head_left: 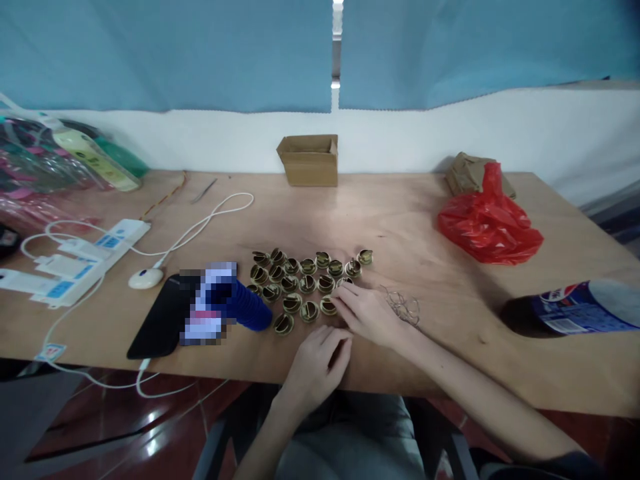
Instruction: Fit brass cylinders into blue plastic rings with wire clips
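Note:
Several round brass-coloured metal pieces [307, 283], each a short ring with a strip across its middle, stand in loose rows on the wooden table. My right hand [370, 313] reaches over the right end of these rows. Its fingers are closed together beside a round piece [328, 305] and partly cover another behind them; what they hold, if anything, is hidden. Nearer the table's front edge is my left hand [316, 363], thumb and fingers curled into a pinch. Anything in that pinch is too small to make out. A tangle of thin wire rings [403, 307] lies right of my right hand.
A ribbed blue cylinder [253, 308] lies left of the metal pieces, by a black phone [163, 317]. A power strip [95, 263] with white cables is farther left. At right are a red plastic bag [490, 223] and a cola bottle [575, 310]; a cardboard box [311, 162] stands behind.

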A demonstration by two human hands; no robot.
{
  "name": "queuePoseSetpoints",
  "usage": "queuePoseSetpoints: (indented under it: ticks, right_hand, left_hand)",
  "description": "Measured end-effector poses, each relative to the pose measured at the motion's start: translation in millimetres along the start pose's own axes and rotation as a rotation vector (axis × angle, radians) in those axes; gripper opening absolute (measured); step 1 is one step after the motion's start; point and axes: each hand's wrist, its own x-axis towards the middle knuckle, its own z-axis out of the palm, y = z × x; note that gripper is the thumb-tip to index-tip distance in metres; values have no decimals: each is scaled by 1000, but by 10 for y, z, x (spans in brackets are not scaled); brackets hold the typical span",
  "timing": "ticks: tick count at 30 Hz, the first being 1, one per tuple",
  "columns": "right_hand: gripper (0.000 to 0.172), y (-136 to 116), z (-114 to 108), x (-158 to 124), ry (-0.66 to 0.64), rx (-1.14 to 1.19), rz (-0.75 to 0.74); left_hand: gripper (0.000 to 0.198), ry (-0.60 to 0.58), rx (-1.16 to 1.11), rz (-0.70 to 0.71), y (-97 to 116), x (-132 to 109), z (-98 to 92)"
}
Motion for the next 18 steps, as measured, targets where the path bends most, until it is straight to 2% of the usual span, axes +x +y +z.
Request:
queuePoseSetpoints:
  ticks: [4, 8, 11, 14, 18]
  right_hand:
    - [17, 19, -137, -39, 102, 68, 6]
    - [13, -37, -361, -76, 249, 180, 15]
    - [13, -98, -476, -93, 251, 201, 2]
    - [13, -138, -501, -95, 183, 199, -72]
    - [15, -153, -471, -83, 76, 229, -109]
  left_hand:
    - [20, 62, -277, -227, 3, 25, -24]
    - [35, 132, -824, -494, 36, 118, -9]
    - [50, 131, -1171, -561, 84, 217, 10]
    - [51, 136, -1291, -573, 112, 271, 42]
    - [47, 204, -1244, -575, 84, 233, 101]
